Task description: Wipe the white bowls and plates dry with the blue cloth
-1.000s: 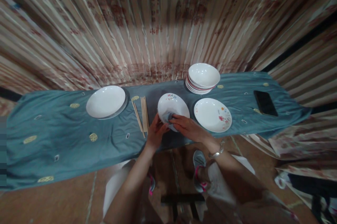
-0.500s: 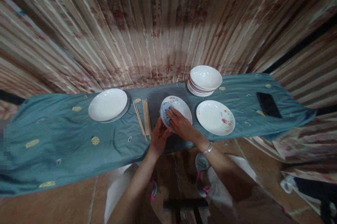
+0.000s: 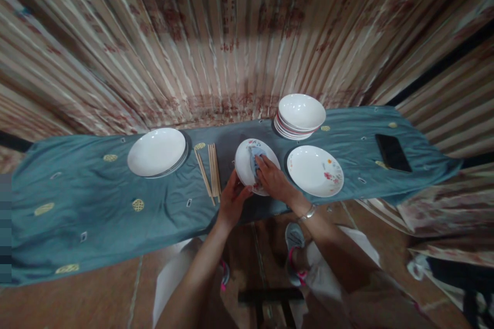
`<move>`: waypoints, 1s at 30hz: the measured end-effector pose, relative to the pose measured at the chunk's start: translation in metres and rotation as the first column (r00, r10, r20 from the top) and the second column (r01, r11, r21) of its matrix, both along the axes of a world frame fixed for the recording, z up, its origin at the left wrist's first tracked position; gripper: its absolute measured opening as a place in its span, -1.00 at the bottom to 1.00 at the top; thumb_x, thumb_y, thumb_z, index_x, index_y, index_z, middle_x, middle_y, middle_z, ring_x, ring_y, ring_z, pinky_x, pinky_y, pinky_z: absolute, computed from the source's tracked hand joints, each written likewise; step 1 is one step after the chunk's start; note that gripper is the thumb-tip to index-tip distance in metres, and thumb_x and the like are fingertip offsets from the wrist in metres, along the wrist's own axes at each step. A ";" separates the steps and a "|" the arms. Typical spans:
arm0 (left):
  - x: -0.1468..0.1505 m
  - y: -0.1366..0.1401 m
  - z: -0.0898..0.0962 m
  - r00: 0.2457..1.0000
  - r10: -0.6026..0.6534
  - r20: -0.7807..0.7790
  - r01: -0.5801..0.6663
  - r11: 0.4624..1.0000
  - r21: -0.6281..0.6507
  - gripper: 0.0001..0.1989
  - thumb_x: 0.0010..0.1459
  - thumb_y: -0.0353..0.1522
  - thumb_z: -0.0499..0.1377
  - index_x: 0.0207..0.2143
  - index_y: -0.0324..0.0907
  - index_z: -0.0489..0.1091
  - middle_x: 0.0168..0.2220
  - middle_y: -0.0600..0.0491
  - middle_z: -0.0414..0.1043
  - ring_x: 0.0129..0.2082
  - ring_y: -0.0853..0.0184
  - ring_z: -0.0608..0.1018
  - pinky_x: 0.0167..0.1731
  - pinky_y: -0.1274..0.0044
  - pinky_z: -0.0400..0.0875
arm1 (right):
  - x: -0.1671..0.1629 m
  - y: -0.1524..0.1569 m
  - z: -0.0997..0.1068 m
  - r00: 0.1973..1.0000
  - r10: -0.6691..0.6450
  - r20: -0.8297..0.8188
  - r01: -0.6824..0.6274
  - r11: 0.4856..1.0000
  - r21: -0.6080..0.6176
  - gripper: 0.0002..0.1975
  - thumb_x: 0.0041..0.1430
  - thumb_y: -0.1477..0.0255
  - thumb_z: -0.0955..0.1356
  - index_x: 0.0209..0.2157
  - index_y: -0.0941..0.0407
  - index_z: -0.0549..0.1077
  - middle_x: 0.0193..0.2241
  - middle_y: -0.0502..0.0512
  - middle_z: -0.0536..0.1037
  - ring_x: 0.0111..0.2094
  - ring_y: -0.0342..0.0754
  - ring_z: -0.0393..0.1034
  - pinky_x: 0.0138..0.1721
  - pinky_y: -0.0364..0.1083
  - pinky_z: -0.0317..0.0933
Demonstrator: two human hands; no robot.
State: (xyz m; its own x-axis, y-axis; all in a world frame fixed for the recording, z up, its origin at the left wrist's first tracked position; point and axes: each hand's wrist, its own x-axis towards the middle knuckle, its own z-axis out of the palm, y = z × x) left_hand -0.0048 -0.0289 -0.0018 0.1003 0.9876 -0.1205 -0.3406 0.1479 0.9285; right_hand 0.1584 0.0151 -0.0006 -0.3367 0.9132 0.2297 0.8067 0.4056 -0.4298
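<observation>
Dish under the hands: a shallow, round, white ceramic-looking dish with a floral print near its rim point(image 3: 243, 165), a little right of centre in the frame. Round, so no long axis to reckon with; its inner face was turned up toward the camera. Whether its base touched the table could not be told, the near edge being covered.

Left hand point(image 3: 232, 200) grasped the dish at its lower-left edge, thumb over the near rim, the other fingers mostly hidden at the side. Right hand point(image 3: 273, 179) came in from the lower right, across the dish's right half, fingers closed on a bunched light-blue cloth point(image 3: 253, 156) and holding it against the inner face. The visible cloth ran longer up and down the frame than across.

Key relation: both hands touched the work, left at the rim, right nearer the dish's middle. The cloth lay just beyond the right fingertips' upper-left side, between them and the far-left rim.

Neighbours: pale wooden chopsticks point(image 3: 213, 172) just left of the dish; a larger white floral plate point(image 3: 312, 170) close on its right, apart from the right hand.
</observation>
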 end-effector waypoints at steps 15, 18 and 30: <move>0.001 0.004 0.003 0.999 0.042 -0.005 -0.042 0.999 -0.026 -0.28 -0.06 -0.23 0.38 0.18 -0.11 0.30 -0.01 -0.05 0.53 -0.11 0.18 0.59 -0.24 0.43 0.58 | 0.010 -0.026 0.020 1.000 0.015 0.016 -0.012 0.987 -0.157 -0.67 0.27 0.44 0.31 0.05 0.19 0.43 0.00 0.30 0.55 0.03 0.09 0.46 0.07 0.06 0.34; 0.001 0.004 0.002 0.999 0.033 -0.016 -0.033 0.999 -0.019 -0.28 -0.04 -0.22 0.37 0.19 -0.10 0.29 0.02 -0.06 0.52 -0.09 0.16 0.59 -0.22 0.42 0.57 | 0.010 -0.025 0.020 0.993 0.045 -0.109 -0.062 0.986 -0.158 -0.69 0.25 0.46 0.33 0.02 0.16 0.47 -0.03 0.26 0.56 0.01 0.05 0.47 0.07 0.05 0.35; -0.002 0.004 0.003 0.999 -0.013 -0.048 0.012 1.000 -0.014 -0.21 -0.05 -0.18 0.37 0.24 -0.08 0.23 0.18 -0.08 0.39 0.10 0.05 0.50 -0.08 0.30 0.55 | -0.006 -0.018 0.016 0.768 0.056 -0.638 -0.239 0.949 -0.204 -0.61 0.23 0.40 0.30 0.08 0.09 0.46 0.03 0.17 0.53 0.01 -0.02 0.47 -0.12 -0.07 0.46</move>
